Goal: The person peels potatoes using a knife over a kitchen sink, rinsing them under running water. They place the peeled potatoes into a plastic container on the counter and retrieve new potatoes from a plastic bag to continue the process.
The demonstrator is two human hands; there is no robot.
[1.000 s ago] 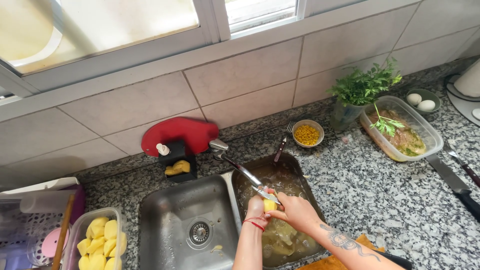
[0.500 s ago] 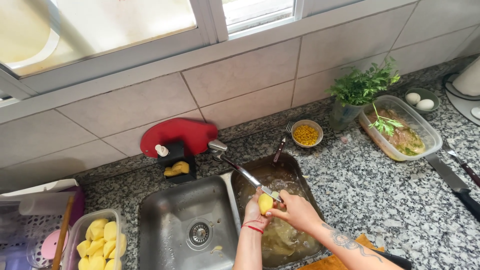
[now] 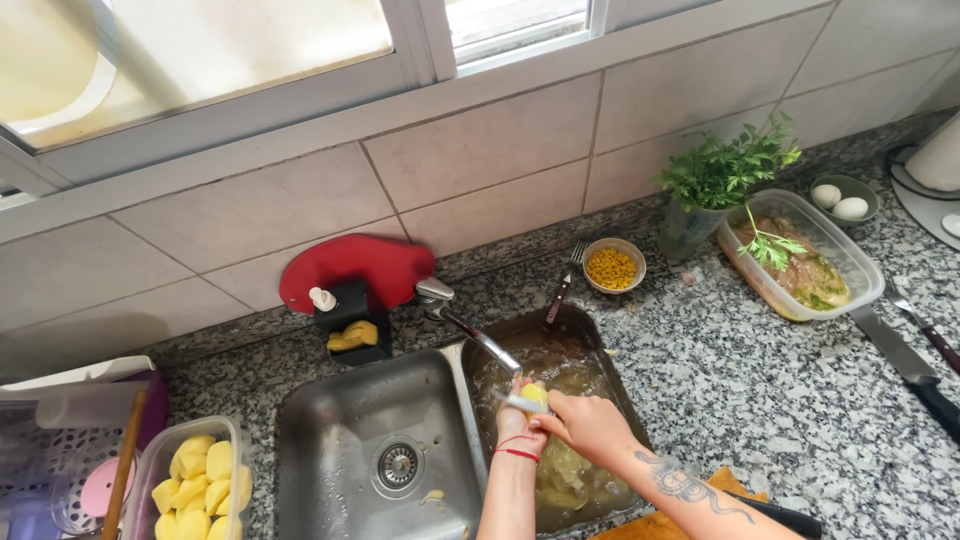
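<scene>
Speckled grey granite counter (image 3: pixel 760 400) runs under a tiled wall and a window. Set into it: a steel sink (image 3: pixel 340 450), left basin, with a round drain, and just right of it a dark tub (image 3: pixel 600 350) filled with murky water and peelings.

Both hands are over the tub, below the end of the tap (image 3: pixel 470 325). Left hand (image 3: pixel 520 425), red thread at the wrist, is closed around a yellow peeled potato (image 3: pixel 535 393); only the top of the potato shows above the fingers. Right hand (image 3: pixel 590 425), tattooed forearm, is clenched on a small tool (image 3: pixel 522 404) with a pale handle that lies against the potato; its working end is hidden, so I cannot tell the kind of tool. Potato sits directly above the tub water, not in the steel basin.

Around:
- Clear plastic box (image 3: pixel 160 465) at far left holding peeled yellow potato pieces.
- Red soap holder (image 3: pixel 350 275) against the wall behind the sink, black tray with a yellow sponge below it.
- Fork (image 3: pixel 562 285) resting on the tub's far rim.
- Small bowl of corn (image 3: pixel 612 266) just beyond the fork.
- Bunch of parsley (image 3: pixel 725 175) in a glass, near the wall.
- Clear container (image 3: pixel 800 255) with marinated meat and a herb sprig, right of the parsley.
- Green bowl with two eggs (image 3: pixel 840 198) behind that container.
- Large knife (image 3: pixel 905 365) on the counter at right.
</scene>
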